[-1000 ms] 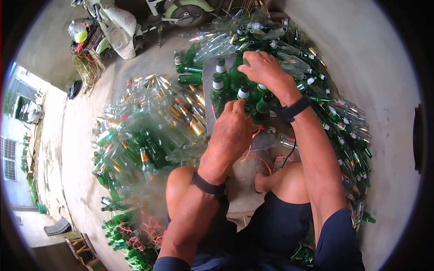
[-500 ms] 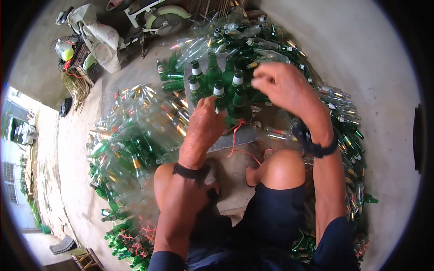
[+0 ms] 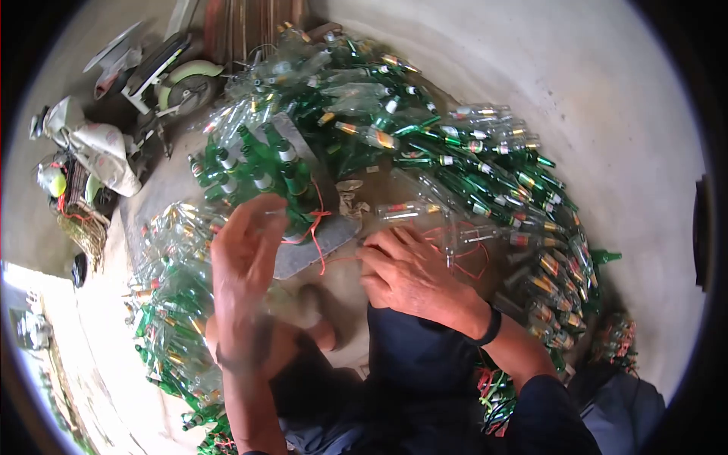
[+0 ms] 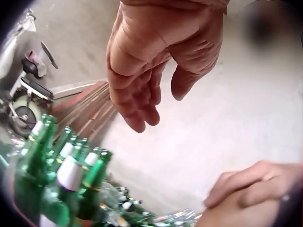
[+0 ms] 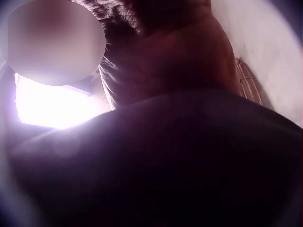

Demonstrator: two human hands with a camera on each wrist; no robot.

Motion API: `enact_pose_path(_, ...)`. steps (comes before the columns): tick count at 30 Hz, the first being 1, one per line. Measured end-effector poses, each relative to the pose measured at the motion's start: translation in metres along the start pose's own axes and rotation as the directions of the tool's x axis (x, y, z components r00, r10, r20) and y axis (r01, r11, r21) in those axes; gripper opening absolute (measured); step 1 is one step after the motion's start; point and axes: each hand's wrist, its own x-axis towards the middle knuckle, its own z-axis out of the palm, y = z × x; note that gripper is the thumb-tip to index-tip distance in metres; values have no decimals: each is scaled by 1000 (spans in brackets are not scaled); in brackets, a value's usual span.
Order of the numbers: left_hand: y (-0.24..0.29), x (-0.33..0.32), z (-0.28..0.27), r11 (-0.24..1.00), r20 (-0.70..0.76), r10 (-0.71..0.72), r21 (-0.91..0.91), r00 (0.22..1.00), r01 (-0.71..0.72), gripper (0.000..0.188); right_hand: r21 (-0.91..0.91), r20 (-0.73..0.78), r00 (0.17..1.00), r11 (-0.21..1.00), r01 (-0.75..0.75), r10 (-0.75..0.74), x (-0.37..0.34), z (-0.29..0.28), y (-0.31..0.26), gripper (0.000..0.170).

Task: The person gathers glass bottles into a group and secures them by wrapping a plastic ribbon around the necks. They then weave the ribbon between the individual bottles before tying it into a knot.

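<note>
Several green glass bottles (image 3: 263,180) with white neck labels stand upright, grouped together on a grey board (image 3: 307,259). A red string (image 3: 319,221) shows at the near side of the group. My left hand (image 3: 244,246) is raised just in front of the bottles, blurred in the head view. The left wrist view shows this hand (image 4: 151,56) with fingers loosely bent and nothing in them, above and to the right of the bottle necks (image 4: 71,163). My right hand (image 3: 413,274) rests over my right knee, fingers spread and bent. The right wrist view is mostly dark cloth.
Heaps of clear and green bottles (image 3: 485,163) lie along the wall at right, and another heap (image 3: 178,280) lies at left. A clear bottle (image 3: 408,209) is on the floor beyond my right hand. A scooter (image 3: 189,87) with a white sack (image 3: 106,155) stands at the back left.
The head view has turned to the right. My right hand has left the bottles and come down to my knee. My left hand has come away from the bottle necks.
</note>
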Motion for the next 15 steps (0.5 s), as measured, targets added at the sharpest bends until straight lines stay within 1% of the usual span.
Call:
enact_pose_path(1, 19, -14, 9, 998, -1, 40, -58, 999, -40, 37, -36, -3, 1000, 999, 15, -15, -2, 4, 2, 29)
enact_pose_path(2, 34, -30, 18, 990, -4, 78, -116, 997, -78, 37, -36, -9, 1000, 999, -2, 1, -1, 5, 2, 29)
enact_pose_path(4, 61, -63, 39, 924, 3, 74, -377, 997, -67, 52, 36, 10, 999, 999, -36, 35, -2, 9, 1, 26)
enact_pose_path(5, 67, -74, 44, 926, 17, 66, -373, 998, -55, 52, 39, -8, 1000, 999, -28, 28, -2, 9, 1, 27)
enact_pose_path(6, 71, -83, 48, 829, 120, 169, -554, 978, -75, 57, 45, -9, 999, 998, -41, 42, -2, 12, -1, 27)
enact_pose_path(7, 74, -92, 50, 697, 196, 286, -714, 938, -63, 64, 37, -29, 999, 999, -26, 27, -2, 15, -2, 27)
enact_pose_path(8, 77, -102, 50, 644, 281, 331, -765, 901, 1, 78, 29, -49, 999, 1000, -11, 13, -2, 18, -3, 27)
enact_pose_path(9, 78, -94, 61, 429, 345, 451, -893, 823, 139, 61, 13, -63, 998, 1000, 7, -6, -2, 21, -4, 27)
enact_pose_path(10, 79, -85, 72, 197, 358, 576, -933, 735, 300, 45, 19, -65, 998, 1000, -4, 5, -3, 23, -5, 27)
enact_pose_path(12, 85, -104, 58, 328, 433, 571, -899, 697, 289, 52, 11, -93, 996, 1000, 16, -14, -4, 27, -8, 29)
enact_pose_path(14, 103, -123, 63, 232, 435, 545, -900, 717, 370, 57, 18, -108, 994, 1000, 2, 0, -3, 28, -12, 29)
enact_pose_path(15, 124, -139, 76, 259, 346, 397, -931, 850, 258, 56, 27, -99, 995, 1000, 2, 1, -3, 29, -13, 29)
